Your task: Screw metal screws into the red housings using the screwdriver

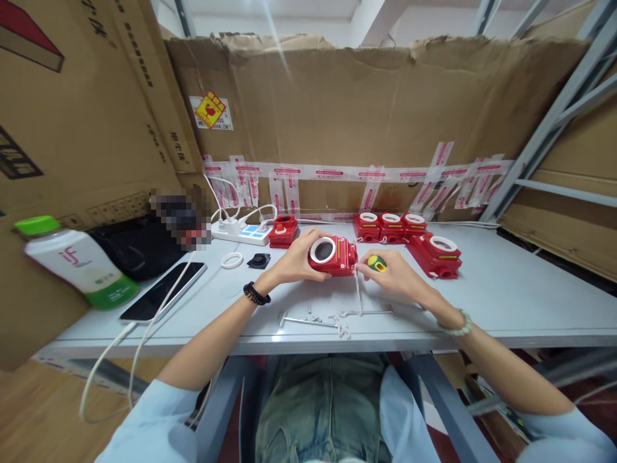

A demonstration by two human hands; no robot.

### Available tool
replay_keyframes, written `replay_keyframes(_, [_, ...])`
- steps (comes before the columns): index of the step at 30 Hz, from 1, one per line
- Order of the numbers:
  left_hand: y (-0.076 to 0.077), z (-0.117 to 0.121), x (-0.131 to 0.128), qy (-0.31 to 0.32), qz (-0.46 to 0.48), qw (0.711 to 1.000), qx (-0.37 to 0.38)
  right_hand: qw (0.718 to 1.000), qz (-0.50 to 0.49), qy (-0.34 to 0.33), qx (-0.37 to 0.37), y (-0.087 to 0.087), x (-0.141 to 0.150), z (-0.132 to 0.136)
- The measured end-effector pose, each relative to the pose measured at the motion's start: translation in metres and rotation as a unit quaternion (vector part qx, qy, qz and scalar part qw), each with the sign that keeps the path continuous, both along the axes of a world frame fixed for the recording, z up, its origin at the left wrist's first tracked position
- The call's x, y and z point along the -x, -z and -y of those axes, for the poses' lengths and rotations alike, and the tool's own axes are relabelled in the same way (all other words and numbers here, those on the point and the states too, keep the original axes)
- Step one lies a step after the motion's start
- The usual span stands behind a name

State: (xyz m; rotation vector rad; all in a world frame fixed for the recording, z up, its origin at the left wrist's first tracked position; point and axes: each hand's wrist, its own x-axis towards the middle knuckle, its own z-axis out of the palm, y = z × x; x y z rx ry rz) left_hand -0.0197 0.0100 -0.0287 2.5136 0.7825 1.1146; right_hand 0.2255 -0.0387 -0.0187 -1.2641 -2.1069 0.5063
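Observation:
My left hand (301, 259) is wrapped round a red box with a white ring (343, 254), tilted a little above the table. At the box's right end is my right hand (393, 273), closed round a screwdriver with a yellow and green handle (376, 263); its tip is hidden. A white cord (358, 292) hangs from that end of the box to the table. Below the hands lie metal rods (311, 322), with small screws (315, 317) and short white pieces (343, 329) scattered between them.
Several finished-looking red boxes (432, 256) stand at the back right. Back left are a red part (283, 231), a power strip (250, 233), a loose white ring (232, 260) and a black part (259, 260). A phone (164, 292) and a bottle (80, 263) are at the left. Cardboard (328, 116) walls the back.

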Motion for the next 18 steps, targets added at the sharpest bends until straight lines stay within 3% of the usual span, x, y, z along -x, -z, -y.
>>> replay_keyframes(7, [0.001,0.004,-0.005,-0.013,0.020,1.000,0.008,0.998,-0.032,0.001,0.046,-0.007,-0.004,-0.007])
replay_keyframes(13, [0.001,0.013,-0.015,-0.043,0.039,0.998,-0.034,0.994,-0.045,0.031,0.098,-0.017,-0.006,-0.006])
replay_keyframes(18, [0.001,0.016,-0.019,-0.051,0.030,0.997,-0.042,0.997,-0.007,0.019,0.072,-0.023,-0.010,-0.001])
